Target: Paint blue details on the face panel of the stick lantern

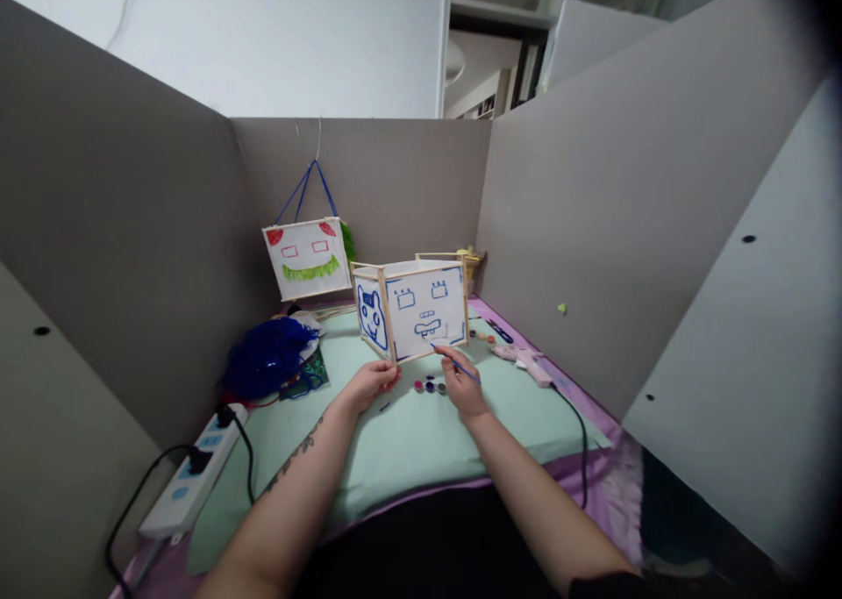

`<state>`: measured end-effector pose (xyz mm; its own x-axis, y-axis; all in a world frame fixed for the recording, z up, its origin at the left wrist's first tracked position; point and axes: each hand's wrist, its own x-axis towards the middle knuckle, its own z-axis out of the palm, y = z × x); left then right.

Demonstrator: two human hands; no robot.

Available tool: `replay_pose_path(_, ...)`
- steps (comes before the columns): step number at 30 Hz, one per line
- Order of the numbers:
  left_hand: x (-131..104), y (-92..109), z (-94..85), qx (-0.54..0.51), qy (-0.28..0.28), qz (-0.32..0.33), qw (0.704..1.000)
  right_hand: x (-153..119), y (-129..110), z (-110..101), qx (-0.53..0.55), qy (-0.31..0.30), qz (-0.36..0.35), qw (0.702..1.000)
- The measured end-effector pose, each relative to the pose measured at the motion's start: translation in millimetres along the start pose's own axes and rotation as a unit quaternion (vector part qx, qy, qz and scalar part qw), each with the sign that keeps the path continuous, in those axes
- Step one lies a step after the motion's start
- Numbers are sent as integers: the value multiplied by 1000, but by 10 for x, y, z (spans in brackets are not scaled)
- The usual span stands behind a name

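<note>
A box-shaped paper lantern (409, 305) with thin wooden edges stands tilted over the table, blue line drawings on its two near sides. My left hand (374, 383) is closed on its lower front corner. In my right hand (464, 385) is a slim blue paintbrush (460, 365), its tip at the lower edge of the front panel, near the drawn mouth. Small paint pots (430, 387) in pink, dark blue and grey sit on the table between my hands. A short dark blue piece (385, 407) lies close to my left hand.
A finished-looking lantern (308, 257) hangs by blue cords at the back left. Blue yarn (267, 358) is heaped at the left, behind a power strip (197, 472). A pink glue gun (526, 362) with a black cable lies right. Grey partitions (658, 187) enclose the table.
</note>
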<state>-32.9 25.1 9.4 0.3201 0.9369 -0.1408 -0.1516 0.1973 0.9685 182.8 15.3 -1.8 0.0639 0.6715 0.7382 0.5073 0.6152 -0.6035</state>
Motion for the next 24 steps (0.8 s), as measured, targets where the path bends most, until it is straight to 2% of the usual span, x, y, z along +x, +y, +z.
replay_pose_path(24,14,-21,-12,-3,-1,-3,1000,1,38,-8,0,21,23,1000)
